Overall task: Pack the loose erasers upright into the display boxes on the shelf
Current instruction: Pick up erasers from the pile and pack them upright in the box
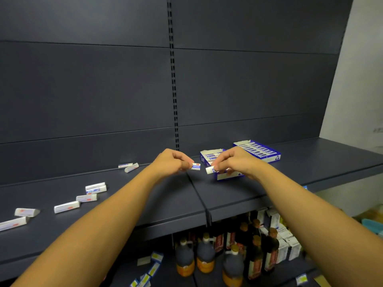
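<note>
A dark shelf (259,195) carries two blue display boxes: the near box (209,159) part filled. Left hand (173,162) pinches one eraser (196,166); right hand (234,162) pinches another (209,170), above the near box. Loose erasers (66,206) lie left. A light pinch could drop or tip one sideways.

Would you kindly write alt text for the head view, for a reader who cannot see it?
Over a dark shelf, the left hand and right hand each pinch one eraser: and. Two blue display boxes stand behind the right hand, the nearer part filled, the farther full. Loose erasers lie scattered at left.
</note>
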`<state>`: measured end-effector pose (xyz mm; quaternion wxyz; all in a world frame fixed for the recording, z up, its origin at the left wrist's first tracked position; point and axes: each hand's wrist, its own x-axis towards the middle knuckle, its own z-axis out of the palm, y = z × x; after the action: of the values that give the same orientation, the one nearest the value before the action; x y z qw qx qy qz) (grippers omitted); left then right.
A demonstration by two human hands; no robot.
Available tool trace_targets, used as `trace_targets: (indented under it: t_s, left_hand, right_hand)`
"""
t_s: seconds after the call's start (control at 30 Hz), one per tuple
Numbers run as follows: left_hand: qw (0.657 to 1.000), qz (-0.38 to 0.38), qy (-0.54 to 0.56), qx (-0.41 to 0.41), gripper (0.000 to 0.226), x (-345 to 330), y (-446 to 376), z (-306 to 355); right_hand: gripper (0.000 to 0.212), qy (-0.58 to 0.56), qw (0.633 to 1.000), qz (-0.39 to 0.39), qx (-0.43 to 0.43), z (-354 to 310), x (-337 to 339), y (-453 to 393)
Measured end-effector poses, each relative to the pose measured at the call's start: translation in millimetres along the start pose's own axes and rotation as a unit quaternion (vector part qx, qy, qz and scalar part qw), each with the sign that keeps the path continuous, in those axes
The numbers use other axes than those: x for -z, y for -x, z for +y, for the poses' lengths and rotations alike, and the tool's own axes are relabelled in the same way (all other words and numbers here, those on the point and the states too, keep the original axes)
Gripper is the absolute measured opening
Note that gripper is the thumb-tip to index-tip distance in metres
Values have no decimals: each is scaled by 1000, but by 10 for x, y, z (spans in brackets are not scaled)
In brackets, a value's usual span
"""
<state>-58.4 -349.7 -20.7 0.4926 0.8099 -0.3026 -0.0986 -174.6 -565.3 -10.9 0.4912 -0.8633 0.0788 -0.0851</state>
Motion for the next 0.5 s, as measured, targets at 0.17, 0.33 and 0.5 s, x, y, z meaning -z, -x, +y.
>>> trace_targets:
  t_s: [0.17, 0.33, 0.5]
  left_hand:
    - [1000, -10, -17, 0, 9, -175, -200, 110]
    - [1000, -14, -26, 6, 5, -307, -452, 173]
    - [999, -15, -38, 15, 8, -384, -780, 198]
  right_hand:
    - [12, 7, 1000, 17, -12, 166, 257, -78]
    - [15, 14, 999, 43, -22, 296, 450, -277]
    - [11, 30, 998, 58, -20, 362, 597, -614]
